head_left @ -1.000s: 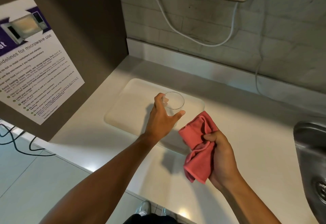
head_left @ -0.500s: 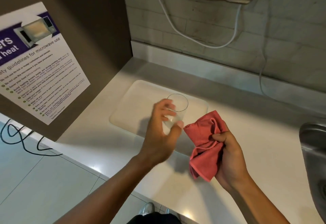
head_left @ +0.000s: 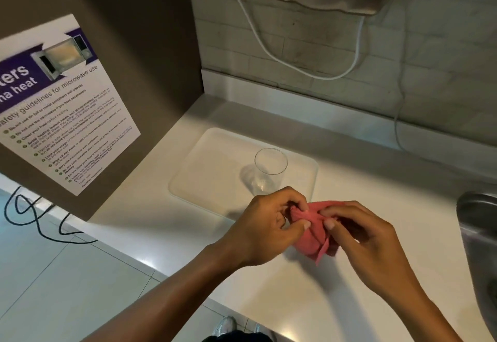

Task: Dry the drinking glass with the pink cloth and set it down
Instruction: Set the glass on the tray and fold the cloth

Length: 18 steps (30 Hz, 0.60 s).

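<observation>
A clear drinking glass [head_left: 269, 170] stands upright on a white tray [head_left: 204, 169] on the counter, with no hand touching it. Just in front of the tray, both hands hold the bunched pink cloth [head_left: 312, 231] above the counter. My left hand [head_left: 269, 230] pinches the cloth's left end between thumb and fingers. My right hand [head_left: 360, 236] pinches its upper right part, and much of the cloth is hidden behind that hand.
The white counter [head_left: 376, 180] ends at a front edge near my arms. A steel sink [head_left: 481, 247] lies at the right. A brown panel with a microwave safety poster [head_left: 61, 110] stands at the left. A white cable [head_left: 295, 61] hangs on the tiled wall under a metal appliance.
My left hand let go of the glass, which stays standing on the tray, and moved back to the right onto the pink cloth. Both hands now grip the cloth.
</observation>
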{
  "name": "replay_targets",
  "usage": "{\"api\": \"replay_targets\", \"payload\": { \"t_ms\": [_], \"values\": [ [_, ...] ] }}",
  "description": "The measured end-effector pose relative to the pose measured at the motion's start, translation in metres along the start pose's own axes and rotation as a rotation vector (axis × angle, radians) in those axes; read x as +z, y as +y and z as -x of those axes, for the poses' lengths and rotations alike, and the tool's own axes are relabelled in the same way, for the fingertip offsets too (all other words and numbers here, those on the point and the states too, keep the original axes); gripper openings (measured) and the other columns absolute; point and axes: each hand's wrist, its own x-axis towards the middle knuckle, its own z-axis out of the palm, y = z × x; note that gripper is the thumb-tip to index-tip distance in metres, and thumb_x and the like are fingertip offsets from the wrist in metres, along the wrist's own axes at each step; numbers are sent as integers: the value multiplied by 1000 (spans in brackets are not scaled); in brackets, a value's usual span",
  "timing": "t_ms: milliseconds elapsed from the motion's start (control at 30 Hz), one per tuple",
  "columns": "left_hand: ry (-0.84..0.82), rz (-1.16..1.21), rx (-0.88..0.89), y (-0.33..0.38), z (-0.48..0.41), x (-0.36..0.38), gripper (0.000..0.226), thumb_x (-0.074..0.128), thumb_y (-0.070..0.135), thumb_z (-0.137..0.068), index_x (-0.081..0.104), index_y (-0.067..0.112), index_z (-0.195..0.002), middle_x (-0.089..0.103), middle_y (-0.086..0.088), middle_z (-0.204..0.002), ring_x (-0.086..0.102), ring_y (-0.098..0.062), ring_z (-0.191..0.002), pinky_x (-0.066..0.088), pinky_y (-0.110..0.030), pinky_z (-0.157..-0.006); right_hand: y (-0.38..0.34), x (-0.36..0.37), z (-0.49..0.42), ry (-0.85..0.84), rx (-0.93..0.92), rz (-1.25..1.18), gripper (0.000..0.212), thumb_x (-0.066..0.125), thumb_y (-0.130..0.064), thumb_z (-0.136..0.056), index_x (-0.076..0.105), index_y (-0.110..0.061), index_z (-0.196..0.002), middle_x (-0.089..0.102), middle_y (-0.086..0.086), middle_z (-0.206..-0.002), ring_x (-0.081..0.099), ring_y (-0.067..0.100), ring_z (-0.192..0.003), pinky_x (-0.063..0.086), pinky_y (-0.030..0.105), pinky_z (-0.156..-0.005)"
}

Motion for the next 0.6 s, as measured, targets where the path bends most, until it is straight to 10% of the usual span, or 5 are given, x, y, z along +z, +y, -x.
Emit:
{"api": "replay_targets", "payload": {
  "t_ms": [167,400,600],
  "values": [
    [-110,-261,96,11,-10,-10,11,81,15,-94,74,12,-101,66,20,-83,59,-3,-78,44,-12,-74,-1,-19,0,-100,-28,280,13,64,-30,-90,73,-32,-99,73,-16,-103,70,10,-96,55,18,-83],
    [-302,-499,140,33,-28,-21,24,82,24,-96,72,2,-95,70,-7,-88,60,-25,-84,51,-45,-80,-11,-30,0,-191,-55,411,20,65,-14,-93,65,-34,-92,67,-15,-107,72,4,-86,53,10,-78],
    [-368,-555,126,44,-52,-15,20,87,25,-92,75,9,-95,74,-3,-87,62,-19,-81,51,-35,-75,-15,-49,-5,-222,-7,516,15,63,-26,-94,65,-40,-91,68,-24,-102,69,0,-93,52,15,-82]
  ]
}}
